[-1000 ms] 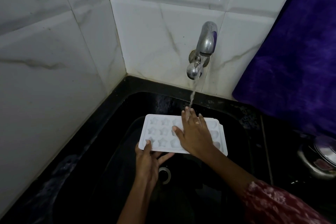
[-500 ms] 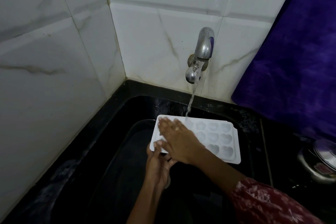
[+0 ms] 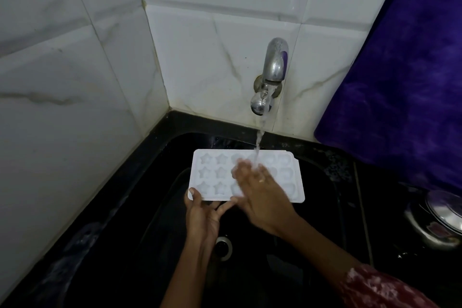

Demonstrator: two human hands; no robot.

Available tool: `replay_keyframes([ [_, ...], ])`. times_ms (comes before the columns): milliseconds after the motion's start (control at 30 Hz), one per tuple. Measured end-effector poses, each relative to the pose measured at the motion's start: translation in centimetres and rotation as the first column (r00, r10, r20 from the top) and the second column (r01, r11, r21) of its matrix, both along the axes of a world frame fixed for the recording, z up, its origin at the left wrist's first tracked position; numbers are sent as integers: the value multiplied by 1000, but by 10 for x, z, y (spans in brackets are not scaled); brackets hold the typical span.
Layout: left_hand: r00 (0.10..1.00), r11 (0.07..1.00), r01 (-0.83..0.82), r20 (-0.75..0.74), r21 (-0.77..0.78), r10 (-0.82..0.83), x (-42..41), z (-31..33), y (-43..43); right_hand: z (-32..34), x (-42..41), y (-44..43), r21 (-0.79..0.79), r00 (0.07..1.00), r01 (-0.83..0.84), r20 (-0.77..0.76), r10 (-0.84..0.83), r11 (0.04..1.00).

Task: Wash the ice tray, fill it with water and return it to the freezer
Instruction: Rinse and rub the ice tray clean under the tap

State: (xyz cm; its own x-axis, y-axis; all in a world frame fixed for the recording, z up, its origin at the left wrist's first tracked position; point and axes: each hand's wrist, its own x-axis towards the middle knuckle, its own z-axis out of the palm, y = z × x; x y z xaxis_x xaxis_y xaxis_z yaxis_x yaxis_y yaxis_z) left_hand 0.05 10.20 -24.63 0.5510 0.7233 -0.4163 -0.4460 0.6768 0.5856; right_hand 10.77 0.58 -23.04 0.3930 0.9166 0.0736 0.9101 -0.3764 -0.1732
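- Tray position: the ice tray (image 3: 212,175) is held roughly level over the black sink (image 3: 150,207), directly below the tap (image 3: 273,70), with its cavities facing up. Star-shaped cavities show at its left end. Your right hand partly hides the others.
- Left hand (image 3: 202,215): it grips the tray's near-left corner, thumb on top of the rim and fingers underneath. This hand carries the tray.
- Right hand (image 3: 260,192): it lies flat on the middle of the tray with fingers straight and holds nothing. The fingertips are blurred.
- Water: the stream (image 3: 260,137) runs from the tap and lands on your right fingers and the tray's back row.
- Stage: judge this as the washing step in progress, with the tray rubbed by hand under running water. No soap or sponge is visible.
- Done: the tray is out of the freezer and wet. Whether every cavity has been cleaned cannot be told.
- Left to do: finish the rinse, fill each cavity, then carry the tray level to the freezer, which is not in view.
- Surroundings: a purple cloth (image 3: 400,82) hangs to the right, and a steel vessel (image 3: 435,222) stands on the table beside the sink.
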Motion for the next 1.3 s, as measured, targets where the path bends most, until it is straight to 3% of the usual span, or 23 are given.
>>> replay_keyframes([
  [100,999,999,31,-14,-11,-32,-1,0,6,0,-12,-4,-104,971,-143,178,160,984],
  [200,998,997,55,-5,-53,-55,-8,-5,16,13,-6,-19,-68,906,-224,353,234,972],
  [333,980,975,198,-5,-100,-199,-16,-5,23,39,6,-24,52,934,-136,339,111,989],
  [433,884,918,393,-300,62,-358,-22,-8,25,57,22,-18,-20,966,-27,255,32,999],
  [500,787,849,489,-522,199,-330,-28,-11,30,62,40,-15,16,992,10,122,-12,1000],
  [533,772,824,510,-554,248,-311,-30,-10,32,64,49,-11,27,998,35,51,-36,999],
  [633,836,831,484,-424,272,-348,-30,-5,34,68,69,6,-78,985,107,-128,-116,991],
  [700,879,854,433,-347,289,-327,-26,1,32,63,74,18,-116,970,164,-161,-182,980],
  [800,897,881,369,-364,298,-253,-21,2,30,54,70,27,10,963,255,-91,-253,967],
  [933,908,919,311,-362,243,-211,-22,-1,28,40,55,29,143,950,249,154,-270,958],
  [1167,894,918,327,-390,226,-222,3,0,13,4,-17,50,118,982,184,27,-188,976],
  [1300,869,925,340,-434,171,-240,3,0,19,-5,-29,43,42,989,-78,129,72,996],
])
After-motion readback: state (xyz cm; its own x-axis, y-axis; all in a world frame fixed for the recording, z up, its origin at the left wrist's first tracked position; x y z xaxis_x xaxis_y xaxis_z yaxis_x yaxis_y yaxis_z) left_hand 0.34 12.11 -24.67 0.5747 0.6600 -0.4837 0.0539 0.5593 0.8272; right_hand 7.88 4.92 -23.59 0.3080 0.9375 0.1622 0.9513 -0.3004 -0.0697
